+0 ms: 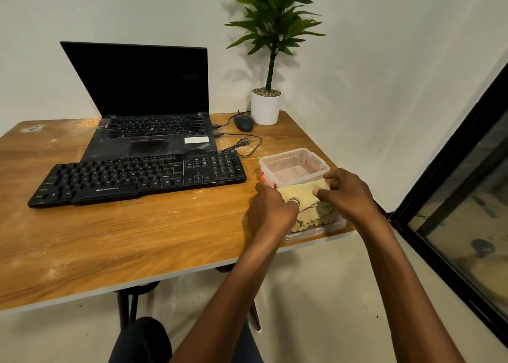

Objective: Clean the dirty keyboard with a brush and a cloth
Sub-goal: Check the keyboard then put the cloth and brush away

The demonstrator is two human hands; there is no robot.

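The black keyboard [137,180] lies left of centre in the frame, on a wooden table [137,239] whose worn top shows pale scuffs and dusty smears. White lettering on its front edge reads "ZEBRONICS". Its cable loops away from the upper right corner. Just behind it, touching its back edge, an open laptop [148,109] stands with a dark screen, a white sticker on its palm rest too small to read.

At right of centre, near the table's edge, a yellow cloth [302,195] with a zigzag edge lies on a clear plastic lid [316,232]. Both hands grip it: the left hand [270,208], a ring on one finger, presses down on its left side with fingers curled, and the right hand [347,195] pinches its upper right part between thumb and fingers. Just behind the cloth stands an open clear plastic box [294,166].

At upper centre a mouse [243,122] lies beside a potted plant [270,60] in a white pot. Plain white walls meet behind the table, and a black-framed window [467,211] runs down the right side.
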